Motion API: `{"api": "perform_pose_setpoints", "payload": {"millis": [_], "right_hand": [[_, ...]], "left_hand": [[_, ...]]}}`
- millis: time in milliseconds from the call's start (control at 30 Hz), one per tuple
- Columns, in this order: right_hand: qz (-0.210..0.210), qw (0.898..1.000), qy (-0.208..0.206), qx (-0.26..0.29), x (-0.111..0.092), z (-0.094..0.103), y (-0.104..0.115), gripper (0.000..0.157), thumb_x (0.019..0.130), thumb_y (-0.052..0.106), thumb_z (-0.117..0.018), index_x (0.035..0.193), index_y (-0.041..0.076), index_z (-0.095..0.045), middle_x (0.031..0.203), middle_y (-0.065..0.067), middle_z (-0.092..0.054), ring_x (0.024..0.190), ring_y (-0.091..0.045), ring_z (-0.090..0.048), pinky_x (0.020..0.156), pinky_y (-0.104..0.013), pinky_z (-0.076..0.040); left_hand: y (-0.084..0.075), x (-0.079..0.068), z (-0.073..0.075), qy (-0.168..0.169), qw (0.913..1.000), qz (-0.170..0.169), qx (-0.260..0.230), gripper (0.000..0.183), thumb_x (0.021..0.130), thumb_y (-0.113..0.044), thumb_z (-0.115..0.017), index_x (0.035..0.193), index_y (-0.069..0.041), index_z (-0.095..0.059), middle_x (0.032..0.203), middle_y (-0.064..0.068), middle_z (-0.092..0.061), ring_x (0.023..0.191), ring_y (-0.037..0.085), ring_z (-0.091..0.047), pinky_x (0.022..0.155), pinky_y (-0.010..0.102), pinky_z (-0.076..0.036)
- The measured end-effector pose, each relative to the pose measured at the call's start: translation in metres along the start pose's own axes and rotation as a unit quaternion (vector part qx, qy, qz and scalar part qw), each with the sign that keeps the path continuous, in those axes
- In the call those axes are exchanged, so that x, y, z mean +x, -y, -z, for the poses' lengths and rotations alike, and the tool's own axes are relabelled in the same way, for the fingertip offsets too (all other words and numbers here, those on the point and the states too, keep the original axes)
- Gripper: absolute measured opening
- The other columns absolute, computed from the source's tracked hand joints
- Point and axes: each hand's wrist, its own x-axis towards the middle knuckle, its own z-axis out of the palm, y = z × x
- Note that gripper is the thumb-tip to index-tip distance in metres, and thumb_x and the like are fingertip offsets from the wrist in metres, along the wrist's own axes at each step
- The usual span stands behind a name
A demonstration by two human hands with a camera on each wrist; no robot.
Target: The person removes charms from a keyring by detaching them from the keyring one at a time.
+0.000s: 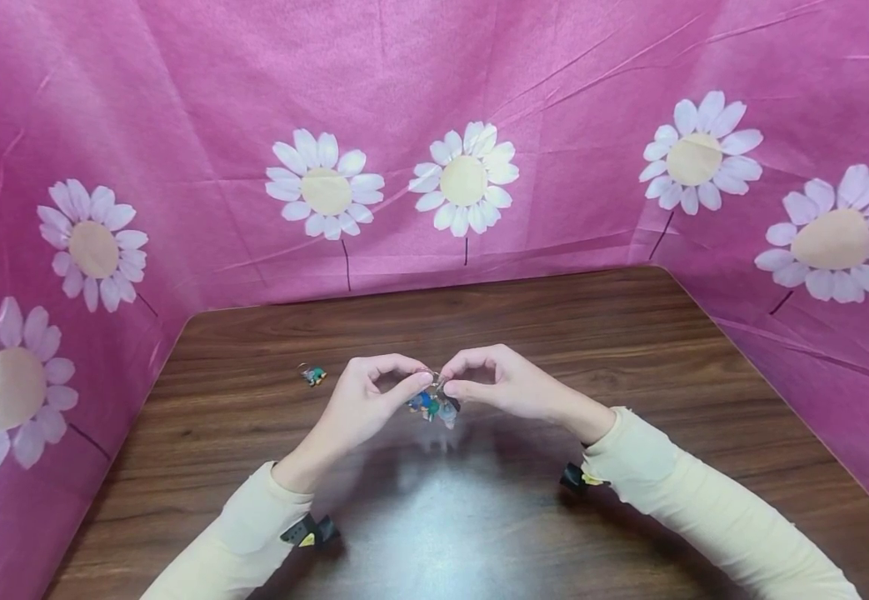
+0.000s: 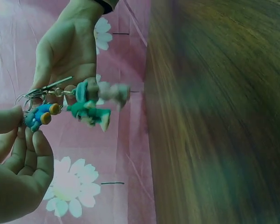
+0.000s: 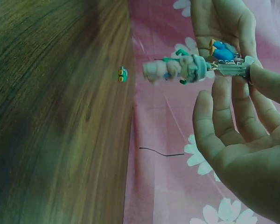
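Both hands meet above the table, holding a metal key ring point(image 2: 30, 98) from opposite sides. My left hand point(image 1: 362, 396) pinches the ring between thumb and fingertips, beside a blue figurine charm point(image 2: 44, 114). My right hand point(image 1: 512, 383) pinches the other side, at the head of a silver key point(image 3: 231, 70). From the ring dangle a green figurine charm point(image 2: 89, 113) and a pale figurine charm with a green cap point(image 3: 175, 70), partly blurred in the left wrist view. Fingertips hide part of the ring.
A separate small green and yellow charm point(image 1: 316, 377) with its own ring lies on the brown wooden table point(image 1: 254, 450), left of the hands. Pink cloth point(image 1: 389, 75) printed with white flowers stands behind and along both sides of the table.
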Motion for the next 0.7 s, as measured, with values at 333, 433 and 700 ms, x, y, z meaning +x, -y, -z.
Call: {"api": "perform_pose_setpoints", "payload": {"millis": [333,433,700], "right_hand": [[0.020,1.000,-0.003,0.011,0.0000,0.0037,0.0054,0.014,0.101,0.013,-0.065,0.113,0.011,-0.073,0.103,-0.004,-0.074,0.097,-0.031,-0.068,0.083,-0.041,-0.058],[0.018,0.999,-0.011,0.046,0.0013,0.0011,0.0052,0.012,0.100,0.010,-0.066,0.111,0.007,-0.070,0.100,-0.009,-0.072,0.090,-0.034,-0.067,0.079,-0.040,-0.059],[0.057,0.996,0.000,0.070,0.0007,-0.0041,-0.0016,0.015,0.098,0.002,-0.066,0.112,0.004,-0.069,0.109,-0.014,-0.068,0.100,-0.028,-0.065,0.088,-0.036,-0.056]], "left_hand": [[0.0006,0.0005,0.0035,0.032,0.9982,-0.034,0.037,0.010,0.094,-0.020,-0.076,0.099,-0.013,-0.079,0.090,-0.004,-0.076,0.078,0.016,-0.070,0.067,0.027,-0.057],[0.0004,0.0002,0.0039,0.030,0.9987,-0.030,0.027,0.009,0.094,-0.018,-0.076,0.099,-0.012,-0.079,0.090,-0.003,-0.076,0.078,0.016,-0.069,0.067,0.025,-0.055],[0.0001,-0.0012,0.0024,0.000,0.9998,-0.016,0.008,0.010,0.095,-0.019,-0.074,0.100,-0.011,-0.078,0.089,0.000,-0.076,0.074,0.016,-0.067,0.063,0.024,-0.052]]}}
